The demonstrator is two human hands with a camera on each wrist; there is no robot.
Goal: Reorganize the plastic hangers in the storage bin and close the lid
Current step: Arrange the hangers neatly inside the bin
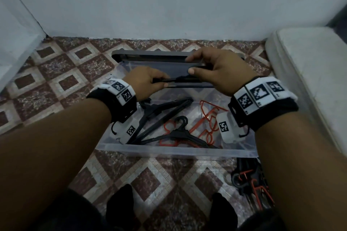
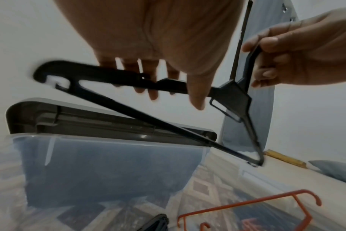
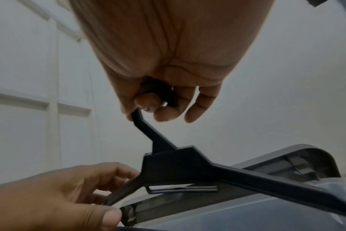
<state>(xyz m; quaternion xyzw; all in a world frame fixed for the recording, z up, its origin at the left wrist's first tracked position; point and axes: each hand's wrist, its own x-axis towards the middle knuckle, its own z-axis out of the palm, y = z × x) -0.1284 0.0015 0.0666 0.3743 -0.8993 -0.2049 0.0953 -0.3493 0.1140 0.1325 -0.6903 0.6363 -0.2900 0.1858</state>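
Two hands hold one black hanger (image 2: 117, 81) above the clear storage bin (image 1: 176, 153).

The left hand (image 1: 148, 80) curls round one arm of the hanger. The right hand (image 1: 217, 69) pinches its hook. More black and red hangers (image 1: 206, 118) lie inside the bin. The gray lid (image 1: 150, 56) leans up behind it.

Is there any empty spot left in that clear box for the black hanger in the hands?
The bin's far half, below the hands and toward the leaning lid, looks bare. The near half is crowded with black hangers and red hangers. Outside, floor lies free at the front; a hanger pile fills the front right corner.
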